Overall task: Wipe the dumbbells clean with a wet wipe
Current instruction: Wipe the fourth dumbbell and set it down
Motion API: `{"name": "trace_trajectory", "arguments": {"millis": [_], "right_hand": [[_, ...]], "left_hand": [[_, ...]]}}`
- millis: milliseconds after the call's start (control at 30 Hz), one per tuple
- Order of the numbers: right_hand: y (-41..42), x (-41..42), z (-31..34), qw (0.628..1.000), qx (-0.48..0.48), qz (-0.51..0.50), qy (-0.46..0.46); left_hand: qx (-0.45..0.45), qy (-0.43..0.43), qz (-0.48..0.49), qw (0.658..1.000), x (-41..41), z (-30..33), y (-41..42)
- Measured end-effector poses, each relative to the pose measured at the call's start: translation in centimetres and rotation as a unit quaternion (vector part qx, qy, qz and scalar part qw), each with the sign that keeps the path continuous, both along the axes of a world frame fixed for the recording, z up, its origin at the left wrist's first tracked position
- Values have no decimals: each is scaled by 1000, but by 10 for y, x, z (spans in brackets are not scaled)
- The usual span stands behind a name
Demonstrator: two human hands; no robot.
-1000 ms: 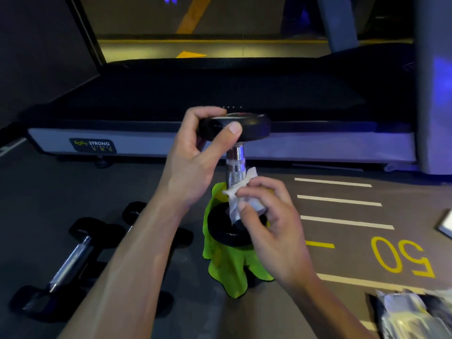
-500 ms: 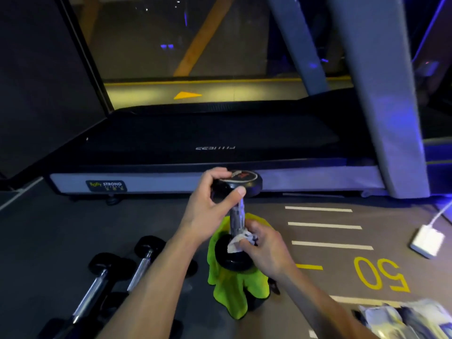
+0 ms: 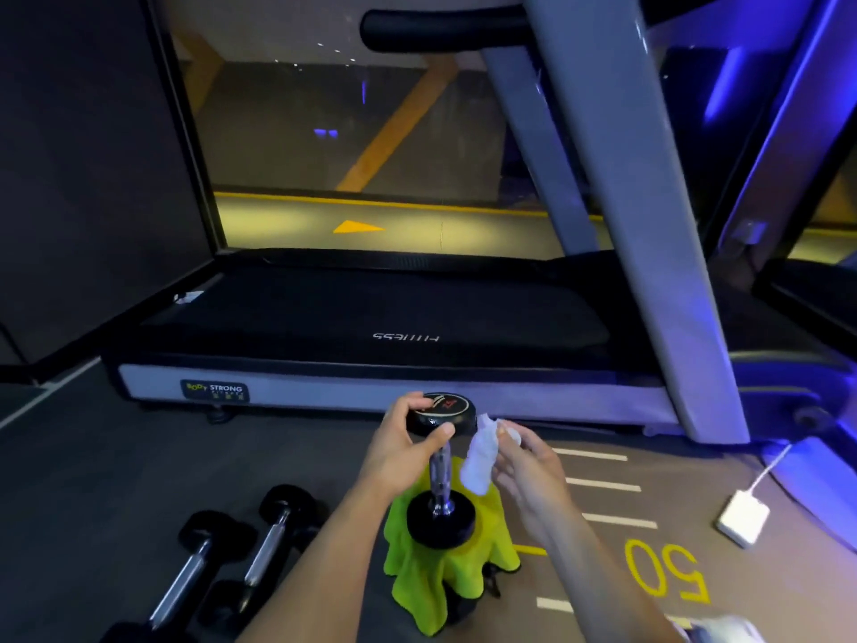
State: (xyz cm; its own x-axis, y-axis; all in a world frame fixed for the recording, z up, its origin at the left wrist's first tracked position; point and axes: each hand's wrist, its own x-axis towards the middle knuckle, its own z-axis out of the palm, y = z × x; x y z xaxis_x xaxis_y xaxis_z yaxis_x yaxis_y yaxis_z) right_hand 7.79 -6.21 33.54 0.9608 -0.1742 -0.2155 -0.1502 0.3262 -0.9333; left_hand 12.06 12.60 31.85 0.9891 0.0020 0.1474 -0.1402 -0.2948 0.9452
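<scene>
One dumbbell (image 3: pixel 440 471) stands upright on a green cloth (image 3: pixel 440 573) between the two forearms; the left hand (image 3: pixel 408 445) grasps its top head by the rim, thumb and fingers curled round the disc; the right hand (image 3: pixel 521 461), just beside the chrome handle, pinches a white wet wipe (image 3: pixel 480 459) that hangs free and touches no part of the weight, as far as the blur allows one to tell. Judged from this, the job is mid-way on this piece: the wipe is off the bar and near the upper head, which looks like the next surface to clean; nothing shows which parts are already wiped. Two further dumbbells (image 3: pixel 232 554) lie on the floor below and outward of the left forearm, apparently waiting; that makes three dumbbells, one wipe in hand, one cloth; a pale packet (image 3: pixel 723 631) sits under the right forearm, possibly the wipe pack.
</scene>
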Motion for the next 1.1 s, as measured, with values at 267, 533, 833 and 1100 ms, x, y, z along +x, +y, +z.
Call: {"name": "trace_trajectory", "arguments": {"millis": [267, 533, 833, 1100], "right_hand": [[28, 11, -28, 981, 165, -95, 23], [46, 30, -35, 959, 280, -27, 31], [39, 53, -55, 961, 219, -131, 102], [38, 48, -57, 983, 184, -17, 15]], "left_hand": [[21, 5, 2, 1000, 1, 1, -2], [47, 23, 10, 999, 9, 12, -5], [31, 37, 31, 998, 20, 14, -10], [33, 57, 30, 997, 14, 21, -10]]}}
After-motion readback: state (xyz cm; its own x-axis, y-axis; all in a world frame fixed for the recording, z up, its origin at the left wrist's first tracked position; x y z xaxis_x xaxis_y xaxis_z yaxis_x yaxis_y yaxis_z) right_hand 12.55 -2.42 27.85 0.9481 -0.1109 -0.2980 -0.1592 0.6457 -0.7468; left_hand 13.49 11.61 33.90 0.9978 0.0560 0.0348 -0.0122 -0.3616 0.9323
